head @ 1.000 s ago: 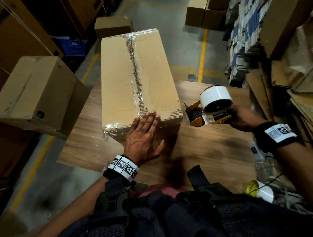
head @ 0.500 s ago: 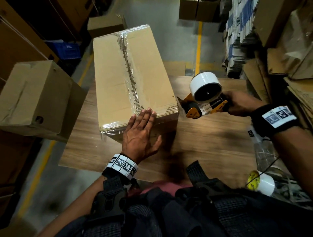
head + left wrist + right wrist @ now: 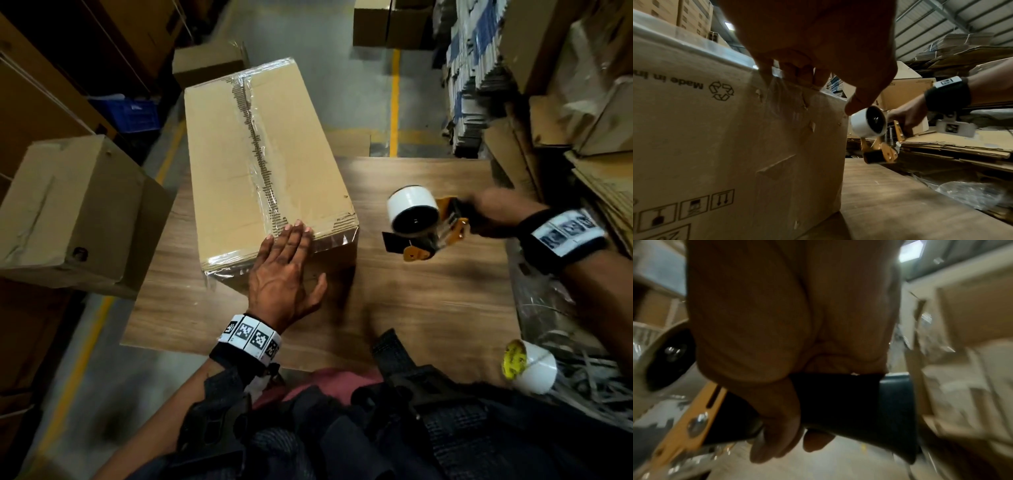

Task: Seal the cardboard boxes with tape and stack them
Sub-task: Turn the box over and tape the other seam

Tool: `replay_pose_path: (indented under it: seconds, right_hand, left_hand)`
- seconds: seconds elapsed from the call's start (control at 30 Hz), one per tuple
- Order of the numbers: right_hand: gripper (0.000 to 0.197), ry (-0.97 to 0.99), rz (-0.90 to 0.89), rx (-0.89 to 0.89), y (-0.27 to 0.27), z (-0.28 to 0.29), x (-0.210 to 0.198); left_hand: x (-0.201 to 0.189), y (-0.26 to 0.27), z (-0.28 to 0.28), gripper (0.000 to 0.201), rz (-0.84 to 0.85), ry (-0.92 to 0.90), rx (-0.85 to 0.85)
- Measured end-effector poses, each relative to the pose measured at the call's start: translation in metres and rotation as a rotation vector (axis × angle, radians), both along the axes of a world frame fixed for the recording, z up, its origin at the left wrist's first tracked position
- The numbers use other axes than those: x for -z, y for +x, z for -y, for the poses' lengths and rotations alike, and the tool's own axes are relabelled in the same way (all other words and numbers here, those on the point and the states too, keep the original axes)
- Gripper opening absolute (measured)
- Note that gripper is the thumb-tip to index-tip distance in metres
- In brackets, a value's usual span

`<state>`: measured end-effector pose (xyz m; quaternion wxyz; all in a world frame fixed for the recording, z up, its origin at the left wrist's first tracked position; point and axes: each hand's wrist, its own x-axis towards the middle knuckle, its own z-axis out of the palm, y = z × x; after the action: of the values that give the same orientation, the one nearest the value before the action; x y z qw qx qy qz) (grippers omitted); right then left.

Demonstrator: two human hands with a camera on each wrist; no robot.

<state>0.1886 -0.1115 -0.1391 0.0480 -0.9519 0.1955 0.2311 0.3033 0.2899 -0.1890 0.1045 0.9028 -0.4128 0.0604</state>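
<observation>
A long cardboard box (image 3: 253,154) lies on the wooden table (image 3: 428,301), clear tape running down its top seam and over its near edge. My left hand (image 3: 284,263) lies flat against the near end, fingers straight over the top edge; the left wrist view shows the fingertips (image 3: 789,73) hooked on the taped edge of the box (image 3: 725,146). My right hand (image 3: 493,214) grips the handle of a yellow tape dispenser (image 3: 424,226) with a white roll, held above the table to the right of the box. The right wrist view shows fingers (image 3: 777,418) curled round the dark handle (image 3: 859,402).
Another taped cardboard box (image 3: 72,209) sits off the table's left side. A spare tape roll (image 3: 529,365) lies at the near right among plastic scraps. Flattened cardboard (image 3: 603,192) is piled on the right. More boxes (image 3: 390,22) stand on the floor beyond.
The right hand has drawn the tape dispenser away from the box's right corner toward the right and turned it. The left hand stays pressed on the box's near end.
</observation>
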Motion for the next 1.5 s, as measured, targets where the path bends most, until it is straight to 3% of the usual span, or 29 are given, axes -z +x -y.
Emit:
replay_pose_path:
  seconds: [0.17, 0.23, 0.47, 0.67, 0.8, 0.97, 1.1, 1.27, 1.37, 1.5]
  right_hand:
    - [0.013, 0.562, 0.188, 0.374, -0.039, -0.002, 0.003]
    - [0.006, 0.690, 0.207, 0.534, -0.047, 0.005, 0.019]
    - [0.019, 0.781, 0.211, 0.721, -0.062, -0.005, 0.078]
    - [0.009, 0.704, 0.224, 0.836, -0.063, -0.023, 0.096]
    - [0.005, 0.594, 0.127, 0.812, -0.066, -0.033, 0.102]
    - [0.043, 0.337, -0.012, 0.741, -0.074, -0.037, 0.101]
    - [0.048, 0.134, 0.188, 0.690, -0.071, -0.057, 0.087]
    - [0.054, 0.292, 0.493, 0.561, -0.036, -0.092, 0.064]
    - [0.057, 0.489, 0.563, 0.476, -0.021, -0.107, 0.064]
    - [0.055, 0.517, 0.619, 0.421, -0.021, -0.120, 0.074]
  left_hand:
    - [-0.002, -0.001, 0.003, 0.087, -0.003, -0.005, -0.014]
    - [-0.004, 0.000, 0.003, 0.087, -0.002, 0.004, -0.004]
    - [-0.008, 0.001, 0.004, 0.088, -0.025, 0.081, -0.005]
    - [-0.015, 0.001, 0.004, 0.089, -0.048, 0.117, 0.012]
    - [-0.027, 0.008, 0.004, 0.088, -0.073, 0.170, 0.042]
    - [-0.063, 0.018, 0.022, 0.084, -0.055, 0.267, 0.097]
    - [-0.084, 0.035, 0.043, 0.081, -0.141, 0.219, 0.240]
    - [-0.102, 0.078, 0.090, 0.060, -0.436, 0.245, 0.554]
    - [-0.097, 0.093, 0.120, 0.052, -0.383, 0.381, 0.710]
    - [-0.087, 0.107, 0.142, 0.042, -0.300, 0.508, 0.832]
